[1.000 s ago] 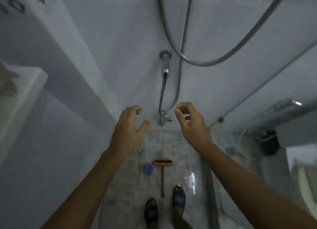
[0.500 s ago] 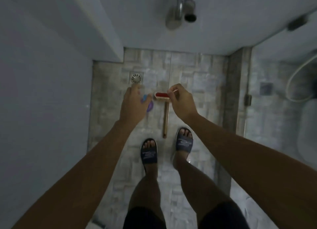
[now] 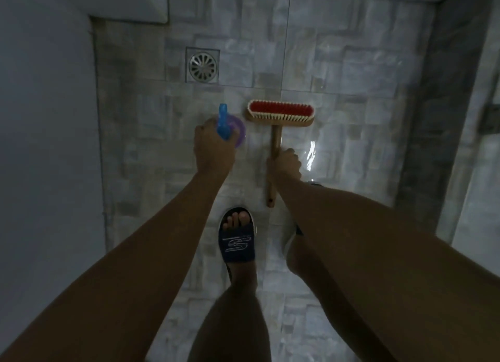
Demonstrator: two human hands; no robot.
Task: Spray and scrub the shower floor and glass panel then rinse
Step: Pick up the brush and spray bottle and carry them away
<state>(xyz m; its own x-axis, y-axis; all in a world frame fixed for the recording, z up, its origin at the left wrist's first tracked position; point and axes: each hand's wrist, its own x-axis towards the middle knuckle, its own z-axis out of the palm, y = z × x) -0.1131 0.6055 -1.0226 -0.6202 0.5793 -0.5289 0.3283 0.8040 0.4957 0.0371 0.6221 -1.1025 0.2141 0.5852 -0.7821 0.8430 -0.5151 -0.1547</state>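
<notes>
Both hands, which half a second ago hovered spread above the tools, have dropped onto them, and the view has tipped further down toward the floor.

Nearest, at 6 o'clock, two bare legs rise toward the camera; one foot wears a dark slide sandal with a pale logo on its smooth strap, while the other foot is mostly hidden behind the right forearm.

Left hand, just left of centre: fingers curled shut around the neck of a spray bottle, whose translucent blue trigger head points toward 12 o'clock over a rounded purple body. Whether the bottle stands on the floor or is lifted cannot be told.

Right hand, just right of centre: closed in a fist around the round wooden handle of a scrub brush. The handle runs from 6 to 12 o'clock; its flat wooden head lies crosswise, showing red bristles edged with pale ones, just right of the bottle.

Shower floor: matte grey stone-look tiles in rectangular blocks, with a wet sheen at 3 o'clock of the right hand.

Farther, at 11 o'clock, a round slotted metal drain sits in a square frame. Smooth pale walls bound the floor at 9 and 12 o'clock; a dark threshold strip runs along 3 o'clock.
</notes>
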